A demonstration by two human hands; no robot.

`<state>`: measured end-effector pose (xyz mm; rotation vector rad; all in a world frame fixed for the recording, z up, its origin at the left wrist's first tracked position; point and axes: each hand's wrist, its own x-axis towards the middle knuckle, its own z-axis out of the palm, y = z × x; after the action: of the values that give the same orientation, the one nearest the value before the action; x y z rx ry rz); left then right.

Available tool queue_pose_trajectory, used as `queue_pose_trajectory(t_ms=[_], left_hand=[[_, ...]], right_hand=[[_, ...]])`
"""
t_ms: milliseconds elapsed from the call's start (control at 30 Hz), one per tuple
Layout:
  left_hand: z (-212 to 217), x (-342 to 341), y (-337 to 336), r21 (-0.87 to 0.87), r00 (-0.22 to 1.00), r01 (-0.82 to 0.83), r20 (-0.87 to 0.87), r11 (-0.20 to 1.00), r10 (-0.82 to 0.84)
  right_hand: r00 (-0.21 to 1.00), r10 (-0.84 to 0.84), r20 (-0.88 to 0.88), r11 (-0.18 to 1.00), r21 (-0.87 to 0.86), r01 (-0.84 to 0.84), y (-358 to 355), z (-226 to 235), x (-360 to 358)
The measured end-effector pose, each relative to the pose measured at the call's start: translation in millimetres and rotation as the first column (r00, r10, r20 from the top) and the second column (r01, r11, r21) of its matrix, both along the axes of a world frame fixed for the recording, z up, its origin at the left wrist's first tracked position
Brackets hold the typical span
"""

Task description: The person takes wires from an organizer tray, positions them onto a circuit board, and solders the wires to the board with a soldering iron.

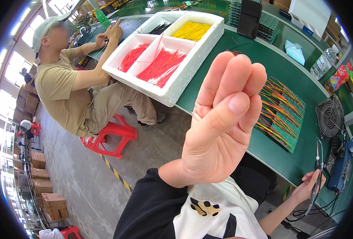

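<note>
My left hand (224, 127) is raised in the middle of the view, palm facing me. Its fingers are curved and pressed together, the thumb folded across them, and nothing shows in the grasp. At the lower right, my right hand (306, 185) grips a soldering iron (317, 164) by its dark handle, tip pointing up. Behind the left hand, a green circuit board panel (290, 119) lies on the green table (208, 85). Rows of red, yellow and black wires (278, 105) stretch across the panel.
A white foam tray (166, 95) holds red, yellow and black wires. A phone (249, 19) stands before stacked boards (269, 30). A bottle (324, 63), a fan (330, 115) and a blue soldering station (340, 169) line the right side. A co-worker (67, 83) sits on a red stool (110, 137).
</note>
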<state>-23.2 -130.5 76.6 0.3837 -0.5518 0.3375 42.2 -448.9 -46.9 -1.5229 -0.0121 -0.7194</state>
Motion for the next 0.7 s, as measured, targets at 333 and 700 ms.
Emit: queue_pose_trajectory(t_ms=[333,700], left_hand=[[-2,4,-11,-0.009,0.996,0.085,-0.016,0.996,-0.085],[-32,16,-90,0.159,0.852,0.481,-0.319,0.862,-0.416]], right_hand=[[0.997,-0.082,0.014,0.996,-0.015,0.082,-11,4,-12],[0.902,-0.416,0.116,0.909,0.034,0.415,-90,81,-30]])
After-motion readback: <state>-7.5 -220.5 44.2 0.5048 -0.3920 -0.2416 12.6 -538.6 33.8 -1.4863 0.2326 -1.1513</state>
